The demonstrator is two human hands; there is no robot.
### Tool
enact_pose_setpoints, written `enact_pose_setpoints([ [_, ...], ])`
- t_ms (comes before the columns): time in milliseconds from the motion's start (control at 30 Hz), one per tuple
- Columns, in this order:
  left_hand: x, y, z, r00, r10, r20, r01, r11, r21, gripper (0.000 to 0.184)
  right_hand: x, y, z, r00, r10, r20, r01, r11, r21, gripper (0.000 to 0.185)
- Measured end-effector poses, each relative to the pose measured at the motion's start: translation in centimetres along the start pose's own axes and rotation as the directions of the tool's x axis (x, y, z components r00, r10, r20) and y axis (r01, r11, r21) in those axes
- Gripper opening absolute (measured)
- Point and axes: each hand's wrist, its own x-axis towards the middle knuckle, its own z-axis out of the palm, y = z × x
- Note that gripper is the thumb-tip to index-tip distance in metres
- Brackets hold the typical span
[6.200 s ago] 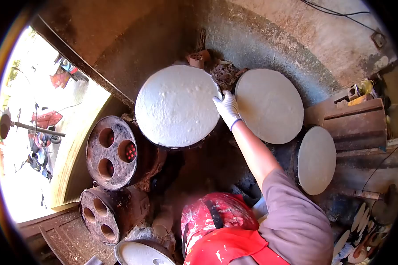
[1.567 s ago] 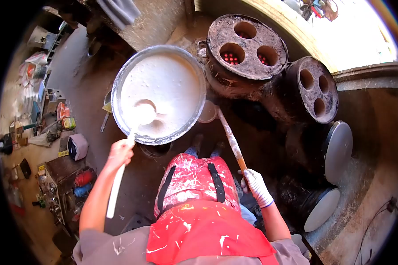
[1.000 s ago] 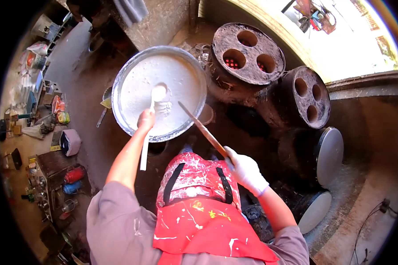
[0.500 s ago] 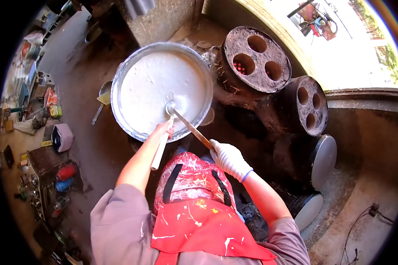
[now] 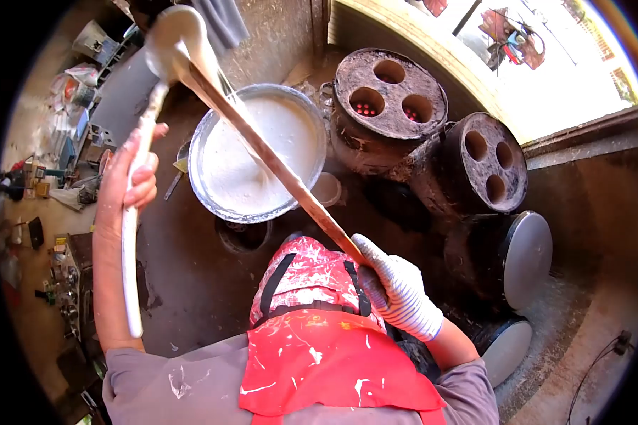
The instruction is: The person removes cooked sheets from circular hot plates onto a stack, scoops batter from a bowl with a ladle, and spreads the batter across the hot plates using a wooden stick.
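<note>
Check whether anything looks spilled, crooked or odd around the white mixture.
White splashes streak the red apron, and a smear marks the grey shirt; both look like stray mixture. The tub shows no visible damage.

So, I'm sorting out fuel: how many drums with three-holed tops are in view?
2. The first drum stands just right of the basin in the picture; the second drum is further right. Pale discs on other drums may hide more.
</note>
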Motion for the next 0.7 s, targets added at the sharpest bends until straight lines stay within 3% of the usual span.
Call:
enact_pose_setpoints([
  [33, -0.1, -0.2, 0.2, 0.997, 0.069, 0.046, -0.07, 0.997, 0.023, 0.04, -0.8, 0.4, 0.8, 0.995, -0.02, -0.101, 0.035, 0.988, 0.15, 0.043],
  [67, -0.1, -0.9, 1.5, 0.996, 0.086, -0.027, -0.084, 0.994, 0.076, 0.039, -1.5, 0.8, 1.5, 0.979, -0.025, -0.205, 0.086, 0.952, 0.293, 0.042],
  [133, 1.4, -4.8, -0.3, 0.995, -0.059, -0.076, 0.061, 0.998, 0.019, 0.032, -2.6, 0.5, 2.6, 0.987, 0.008, -0.161, 0.065, 0.893, 0.444, 0.044],
  [200, 5.1, -13.4, -2.4, 0.919, -0.095, -0.383, 0.206, 0.943, 0.26, 0.03, -3.7, 1.2, 4.3, 0.983, 0.116, -0.141, -0.02, 0.837, 0.546, 0.045],
  [233, 6.4, -17.2, -2.7, 0.927, -0.16, -0.339, 0.238, 0.95, 0.201, 0.025, -4.1, 1.3, 5.0, 0.98, 0.144, -0.138, -0.038, 0.812, 0.582, 0.044],
  [267, 8.2, -20.9, -3.2, 0.904, -0.175, -0.39, 0.29, 0.921, 0.261, 0.022, -4.3, 1.3, 5.3, 0.978, 0.167, -0.122, -0.06, 0.792, 0.608, 0.044],
  [300, 9.2, -22.7, -2.8, 0.863, -0.254, -0.436, 0.354, 0.921, 0.165, 0.02, -4.5, 1.5, 5.6, 0.974, 0.171, -0.148, -0.059, 0.826, 0.561, 0.043],
  [400, 10.6, -23.5, -3.6, 0.869, -0.3, -0.393, 0.377, 0.917, 0.133, 0.02, -4.3, 1.3, 6.5, 0.966, 0.195, -0.172, -0.095, 0.881, 0.464, 0.041],
  [600, 6.5, -17.4, -5.0, 0.951, -0.111, -0.289, 0.149, 0.983, 0.111, 0.019, -2.5, 1.2, 6.8, 0.96, 0.262, -0.099, -0.232, 0.942, 0.244, 0.038],
  [700, 8.9, -22.9, -6.0, 0.901, -0.228, -0.37, 0.268, 0.962, 0.059, 0.02, 0.4, 3.8, 10.0, 0.979, 0.156, -0.128, -0.153, 0.988, 0.032, 0.045],
])
